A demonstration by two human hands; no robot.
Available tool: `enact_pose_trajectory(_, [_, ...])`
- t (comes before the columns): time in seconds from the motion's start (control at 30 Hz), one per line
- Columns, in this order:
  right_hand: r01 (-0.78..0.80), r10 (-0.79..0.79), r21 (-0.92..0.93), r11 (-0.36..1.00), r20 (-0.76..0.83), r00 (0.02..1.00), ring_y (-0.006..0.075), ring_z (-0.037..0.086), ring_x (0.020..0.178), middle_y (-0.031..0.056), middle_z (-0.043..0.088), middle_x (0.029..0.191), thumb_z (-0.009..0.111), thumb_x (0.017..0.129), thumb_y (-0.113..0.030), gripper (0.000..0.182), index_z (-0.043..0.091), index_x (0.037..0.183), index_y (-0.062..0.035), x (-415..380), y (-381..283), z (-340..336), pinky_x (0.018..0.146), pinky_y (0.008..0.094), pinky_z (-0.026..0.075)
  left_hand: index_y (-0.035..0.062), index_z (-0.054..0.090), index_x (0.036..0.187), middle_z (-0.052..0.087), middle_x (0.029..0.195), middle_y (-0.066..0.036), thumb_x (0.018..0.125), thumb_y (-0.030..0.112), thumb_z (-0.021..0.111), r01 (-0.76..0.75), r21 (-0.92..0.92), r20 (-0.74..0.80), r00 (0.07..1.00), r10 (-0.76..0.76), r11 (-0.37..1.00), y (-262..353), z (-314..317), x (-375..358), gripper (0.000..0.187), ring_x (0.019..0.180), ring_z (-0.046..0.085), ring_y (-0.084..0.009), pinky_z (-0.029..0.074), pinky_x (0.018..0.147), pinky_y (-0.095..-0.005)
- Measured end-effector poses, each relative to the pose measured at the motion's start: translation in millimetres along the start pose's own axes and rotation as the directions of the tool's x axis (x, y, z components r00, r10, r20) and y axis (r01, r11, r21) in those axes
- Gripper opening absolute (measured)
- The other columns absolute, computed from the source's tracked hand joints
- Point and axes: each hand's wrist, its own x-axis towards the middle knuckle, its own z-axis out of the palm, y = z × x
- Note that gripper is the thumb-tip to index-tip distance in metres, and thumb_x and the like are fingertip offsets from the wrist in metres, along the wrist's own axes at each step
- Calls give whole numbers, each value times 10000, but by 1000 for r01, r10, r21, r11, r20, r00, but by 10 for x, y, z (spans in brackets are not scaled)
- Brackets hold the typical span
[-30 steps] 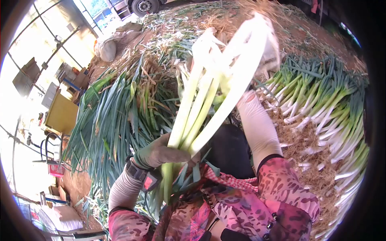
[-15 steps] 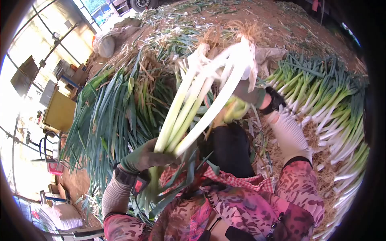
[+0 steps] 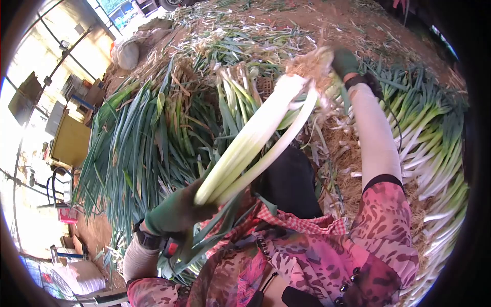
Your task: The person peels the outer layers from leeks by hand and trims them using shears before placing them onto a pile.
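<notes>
The green-gloved left hand clasps the greener end of a bundle of long white-and-green onion stalks, slanted between both hands, apparently keeping its brown fibrous roots exposed beside the green-gloved right hand, whose grip I cannot tell.

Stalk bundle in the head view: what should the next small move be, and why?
Probably, the right hand should press the splayed stalk in against the rest of the stalk bundle: a gap parts them toward the roots, while the left hand holds the other end.
</notes>
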Motion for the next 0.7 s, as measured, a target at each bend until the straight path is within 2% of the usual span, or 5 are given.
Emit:
enact_pose_trajectory(0.2, [-158, 228, -314, 936, 200, 953, 364, 665, 951, 200, 685, 1031, 452, 966, -312, 326, 668, 1102, -110, 118, 1703, -275, 807, 438, 535, 14, 488, 1326, 647, 995, -42, 830, 44, 744, 131, -311, -23, 989, -145, 941, -589, -18, -347, 558, 890, 620, -113, 523, 803, -285])
enact_pose_trajectory(0.3, [442, -442, 3, 897, -1, 897, 290, 630, 1020, 144, 652, 1125, 529, 925, -191, 273, 624, 1151, -70, 28, 1180, -306, 912, 370, 493, 18, 497, 1315, 636, 991, -43, 846, 50, 723, 131, -219, -47, 988, -144, 967, -543, 9, 16, 522, 859, 609, -109, 524, 784, -285])
enact_pose_trajectory(0.43, [589, -669, 562, 581, -83, 739, 267, 628, 1051, 122, 669, 1122, 653, 846, -184, 348, 636, 1176, -78, -403, -491, -850, 956, 380, 484, 16, 495, 1315, 631, 985, -46, 844, 66, 715, 75, -93, -98, 992, -84, 993, -395, 100, 307, 523, 844, 589, -105, 515, 773, -281])
enact_pose_trajectory(0.6, [233, -662, 631, 740, 620, 421, 308, 642, 1008, 149, 686, 1052, 655, 805, -209, 340, 650, 1104, -47, -909, -1484, -1003, 874, 416, 499, 23, 517, 1286, 651, 952, -74, 811, 120, 736, -42, 158, -255, 963, 82, 987, -337, 174, 296, 532, 827, 594, -130, 510, 769, -316])
enact_pose_trajectory(0.7, [273, -640, 596, 755, 578, 507, 333, 653, 965, 152, 698, 993, 644, 819, -207, 323, 659, 1106, -59, -1058, -1557, -814, 851, 418, 508, 17, 537, 1234, 661, 922, -109, 809, 138, 734, 24, 192, -309, 950, 37, 981, -210, 204, 233, 484, 805, 621, -169, 512, 747, -344])
